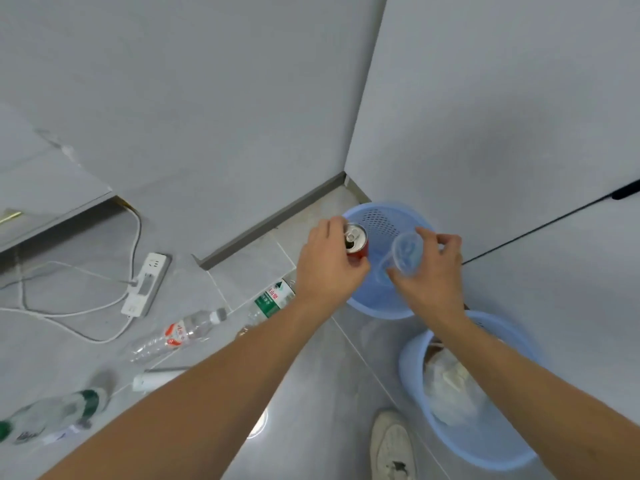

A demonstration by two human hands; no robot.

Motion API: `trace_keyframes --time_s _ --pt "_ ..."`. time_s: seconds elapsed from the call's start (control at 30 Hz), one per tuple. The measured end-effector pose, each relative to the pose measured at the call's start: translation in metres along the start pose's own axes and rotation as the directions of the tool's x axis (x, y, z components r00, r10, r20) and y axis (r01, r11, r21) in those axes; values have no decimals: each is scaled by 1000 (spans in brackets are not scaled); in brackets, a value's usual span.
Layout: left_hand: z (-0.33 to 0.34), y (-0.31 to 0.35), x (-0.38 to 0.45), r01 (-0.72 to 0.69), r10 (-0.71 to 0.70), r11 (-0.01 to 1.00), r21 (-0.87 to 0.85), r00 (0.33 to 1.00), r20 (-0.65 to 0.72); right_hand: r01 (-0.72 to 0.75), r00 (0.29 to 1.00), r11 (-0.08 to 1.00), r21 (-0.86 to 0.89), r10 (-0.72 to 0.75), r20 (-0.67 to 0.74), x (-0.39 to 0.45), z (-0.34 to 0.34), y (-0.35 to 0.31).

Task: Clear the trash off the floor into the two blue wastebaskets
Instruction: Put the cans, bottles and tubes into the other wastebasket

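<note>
Left grip (pixel 329 261) clamped on the upright red can (pixel 356 242), right grip (pixel 433 268) pinching the clear cup (pixel 407 251), both right over the far blue wastebasket (pixel 377 216), so I'd just drop.

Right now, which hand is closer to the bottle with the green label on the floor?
Left. The left hand, holding the red can, is just above-right of the green-label bottle. The right hand, holding a clear plastic cup, is farther right over the far wastebasket.
</note>
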State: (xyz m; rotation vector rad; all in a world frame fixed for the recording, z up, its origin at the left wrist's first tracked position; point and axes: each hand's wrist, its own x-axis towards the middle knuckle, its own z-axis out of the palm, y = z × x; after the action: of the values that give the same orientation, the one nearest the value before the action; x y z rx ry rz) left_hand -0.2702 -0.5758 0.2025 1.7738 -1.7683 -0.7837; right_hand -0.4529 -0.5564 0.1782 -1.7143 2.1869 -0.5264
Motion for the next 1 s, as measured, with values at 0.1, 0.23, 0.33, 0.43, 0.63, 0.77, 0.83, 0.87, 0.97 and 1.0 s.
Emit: trace_keyframes --time_s 0.1,0.23,0.33,0.43,0.63,0.77,0.83,0.87,0.97,1.0 --pt "36 -25 12 -13 3 983 184 998 58 51 993 991 -125 -37 114 14 25 21" --pt "72 -53 26 -149 99 911 384 984 147 196 964 939 -284 -131 230 27 51 43" --pt "90 -62 33 -291 201 791 538 955 221 260 946 897 -359 -161 282 37 62 61" --pt "105 -61 39 -352 215 679 644 934 284 325 923 855 -405 -193 334 47 71 74" --pt "120 -52 45 -378 155 634 674 917 368 371 880 811 -452 -152 449 54 73 71" --pt "90 -49 24 -388 285 743 545 921 267 289 932 917 -276 -204 299 28 47 47" --pt "62 -53 1 -351 306 803 482 936 172 291 951 949 -122 -274 140 2 36 23" --pt "47 -58 -12 -314 292 830 460 949 119 310 950 950 -47 -306 66 -13 32 7" --pt "0 -88 -58 -135 141 904 406 990 16 394 914 915 85 -400 70 -66 39 -39" --pt "-16 -104 -76 -59 60 920 388 998 9 396 902 910 118 -410 135 -86 48 -52"
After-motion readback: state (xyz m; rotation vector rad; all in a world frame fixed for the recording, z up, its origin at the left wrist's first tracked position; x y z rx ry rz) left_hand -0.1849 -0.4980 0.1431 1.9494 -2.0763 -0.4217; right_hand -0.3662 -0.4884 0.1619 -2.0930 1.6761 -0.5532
